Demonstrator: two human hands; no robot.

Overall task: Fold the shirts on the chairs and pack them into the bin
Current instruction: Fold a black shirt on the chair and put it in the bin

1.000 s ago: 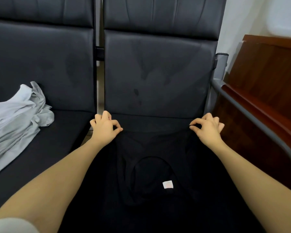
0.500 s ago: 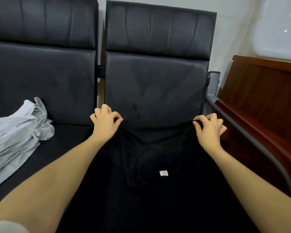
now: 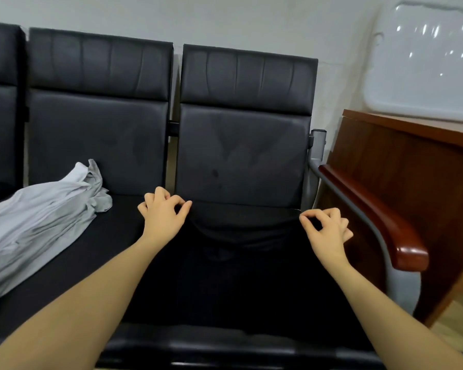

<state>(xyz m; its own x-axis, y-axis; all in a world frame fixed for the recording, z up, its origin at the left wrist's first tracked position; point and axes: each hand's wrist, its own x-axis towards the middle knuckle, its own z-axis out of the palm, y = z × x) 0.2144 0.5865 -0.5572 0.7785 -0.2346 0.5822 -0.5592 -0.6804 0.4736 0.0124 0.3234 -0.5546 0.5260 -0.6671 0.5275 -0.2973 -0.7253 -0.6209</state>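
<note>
A black shirt (image 3: 241, 268) lies spread over the seat of the right-hand black chair (image 3: 243, 145). My left hand (image 3: 162, 217) pinches its far left corner near the chair back. My right hand (image 3: 325, 231) pinches the far right corner, close to the armrest. The shirt's top edge runs stretched between both hands. A light grey shirt (image 3: 38, 217) lies crumpled on the seat of the chair (image 3: 96, 129) to the left. A translucent white bin (image 3: 422, 68) stands on the wooden desk at the upper right.
A dark wooden desk (image 3: 412, 166) with a rounded edge stands tight against the right chair's grey metal armrest (image 3: 372, 231). A third black chair (image 3: 0, 116) shows at the far left. Behind the chairs is a white wall.
The view has tilted up and pulled back, so the chair backs and the bin now show. Both hands keep their pinch on the shirt's far corners. The white neck label is no longer visible.
</note>
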